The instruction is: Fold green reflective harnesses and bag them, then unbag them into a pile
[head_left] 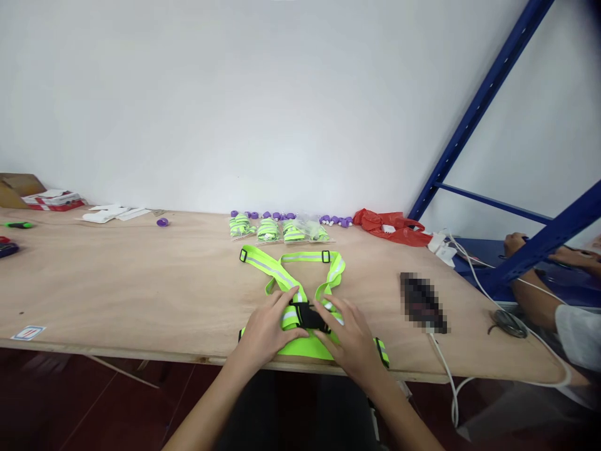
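Observation:
A neon yellow-green reflective harness vest with silver stripes lies on the wooden table in front of me. Two of its shoulder straps stretch away toward the wall, each with a black slider. At its near middle is a black plastic buckle. My left hand grips the buckle's left side, thumb below and fingers above. On the other side, my right hand holds the buckle's right end between thumb and fingers. Part of the vest is hidden under both hands.
Several bagged folded vests stand along the wall, with purple rolls behind. A red plastic bag lies right of them. A pixelated dark object with a white cable sits right. Beyond the blue rack post, another person's arm shows.

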The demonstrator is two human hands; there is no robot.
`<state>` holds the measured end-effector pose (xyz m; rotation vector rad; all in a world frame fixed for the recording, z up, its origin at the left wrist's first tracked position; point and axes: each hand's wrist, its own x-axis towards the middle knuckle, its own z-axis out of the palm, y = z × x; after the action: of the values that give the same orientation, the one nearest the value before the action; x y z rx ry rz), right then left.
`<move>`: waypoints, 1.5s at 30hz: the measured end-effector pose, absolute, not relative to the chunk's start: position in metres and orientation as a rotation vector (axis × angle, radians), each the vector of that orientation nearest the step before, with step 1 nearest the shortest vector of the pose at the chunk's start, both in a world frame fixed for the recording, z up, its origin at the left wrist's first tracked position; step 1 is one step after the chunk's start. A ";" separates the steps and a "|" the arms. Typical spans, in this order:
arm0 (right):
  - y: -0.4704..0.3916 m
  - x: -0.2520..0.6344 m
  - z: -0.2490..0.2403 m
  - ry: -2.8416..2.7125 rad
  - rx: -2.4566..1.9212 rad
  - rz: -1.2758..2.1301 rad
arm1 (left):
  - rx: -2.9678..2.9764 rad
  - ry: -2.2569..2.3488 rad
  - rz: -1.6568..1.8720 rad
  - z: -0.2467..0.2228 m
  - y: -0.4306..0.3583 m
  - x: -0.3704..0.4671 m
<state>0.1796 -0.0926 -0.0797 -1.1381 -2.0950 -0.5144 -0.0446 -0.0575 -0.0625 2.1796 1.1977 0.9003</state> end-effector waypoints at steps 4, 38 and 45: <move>-0.110 0.229 -0.095 -2.162 -1.358 -0.304 | 2.246 1.130 0.889 -0.065 -0.067 -0.080; -0.083 0.292 -0.095 -1.186 -1.171 0.778 | 0.950 0.711 1.527 -0.082 -0.042 -0.125; -0.078 0.299 -0.086 -1.223 -1.112 0.796 | 1.127 0.806 1.462 -0.059 -0.034 -0.147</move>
<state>0.2995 -0.0783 -0.0858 -1.1115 -1.2233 0.7962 -0.1470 -0.0338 -0.0595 1.1267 0.8064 1.4617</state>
